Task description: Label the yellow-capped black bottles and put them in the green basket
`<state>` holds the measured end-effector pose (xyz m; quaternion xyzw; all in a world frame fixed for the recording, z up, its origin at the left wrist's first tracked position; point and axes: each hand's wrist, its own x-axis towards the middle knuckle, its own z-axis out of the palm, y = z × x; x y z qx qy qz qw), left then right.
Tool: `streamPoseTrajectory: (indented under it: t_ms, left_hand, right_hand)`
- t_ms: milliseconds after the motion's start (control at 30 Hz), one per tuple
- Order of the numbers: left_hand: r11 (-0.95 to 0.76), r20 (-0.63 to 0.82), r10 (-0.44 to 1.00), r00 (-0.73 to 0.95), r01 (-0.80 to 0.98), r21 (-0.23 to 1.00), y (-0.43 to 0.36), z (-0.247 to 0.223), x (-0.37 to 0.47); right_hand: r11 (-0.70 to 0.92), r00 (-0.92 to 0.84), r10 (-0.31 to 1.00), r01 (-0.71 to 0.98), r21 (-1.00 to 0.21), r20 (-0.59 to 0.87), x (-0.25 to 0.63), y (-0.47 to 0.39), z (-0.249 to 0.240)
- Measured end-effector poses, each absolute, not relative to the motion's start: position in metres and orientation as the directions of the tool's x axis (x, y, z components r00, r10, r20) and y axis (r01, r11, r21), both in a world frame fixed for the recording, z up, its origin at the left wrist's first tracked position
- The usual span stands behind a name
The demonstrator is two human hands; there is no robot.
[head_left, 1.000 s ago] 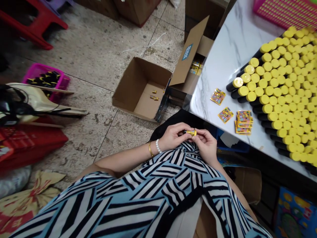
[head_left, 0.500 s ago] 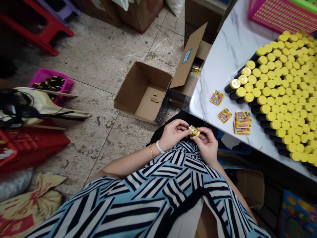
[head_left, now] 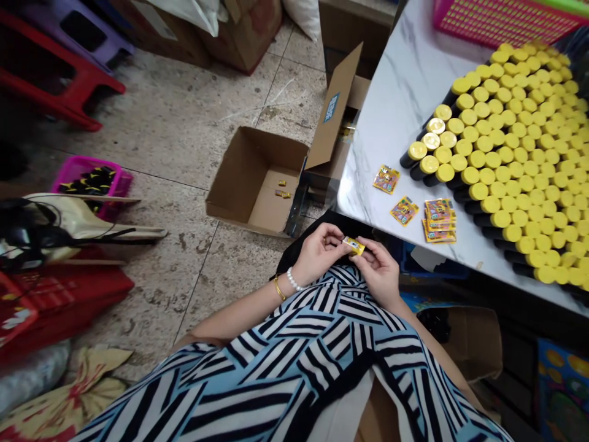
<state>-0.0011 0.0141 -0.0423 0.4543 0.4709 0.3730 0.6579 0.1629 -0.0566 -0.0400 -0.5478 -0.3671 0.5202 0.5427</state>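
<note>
A small yellow packet [head_left: 354,246] is pinched between both hands above the lap. My left hand [head_left: 321,253], with a pearl bracelet and a gold bangle at the wrist, grips its left end. The fingers of my right hand [head_left: 378,268] hold its right end. On the marble-patterned table [head_left: 373,126] beside them lie two loose colourful packets [head_left: 386,178] and a small stack of similar packets [head_left: 440,221]. An open cardboard box [head_left: 257,178] on the floor holds several small yellow pieces [head_left: 282,194].
Many black tubes with yellow caps [head_left: 504,159] stand packed on the table near a pink basket [head_left: 497,21]. Another cardboard box [head_left: 334,110] has its flap raised. At the left are a pink basket of black and yellow parts [head_left: 124,190], a red stool [head_left: 73,107] and a red crate [head_left: 83,301].
The view has shifted slightly, so the table and its contents appear further left. Both hands still hold the yellow packet, which now lies a little flatter between the fingers.
</note>
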Motion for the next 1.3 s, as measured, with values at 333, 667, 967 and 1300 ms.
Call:
streamPoseTrajectory:
  t_ms: [333,667,967,1300]
  left_hand:
    - [0.173,-0.186,0.972,0.145,0.101,0.980,0.021,-0.049,0.018]
    - [0.170,-0.167,0.901,0.401,0.027,0.985,0.018,-0.049,-0.002]
    - [-0.121,0.041,0.955,0.294,0.262,0.957,-0.002,-0.043,-0.004]
    - [0.125,-0.132,0.929,0.345,0.043,0.991,0.000,-0.047,-0.005]
  right_hand:
    - [-0.144,0.224,0.963,-0.059,-0.988,-0.154,0.159,-0.057,-0.052]
    - [-0.329,0.200,0.882,-0.385,-0.863,-0.426,0.169,-0.060,-0.041]
    - [-0.274,0.164,0.924,-0.346,-0.897,-0.346,0.160,-0.070,-0.043]
    - [-0.260,0.178,0.923,-0.365,-0.894,-0.341,0.164,-0.070,-0.044]
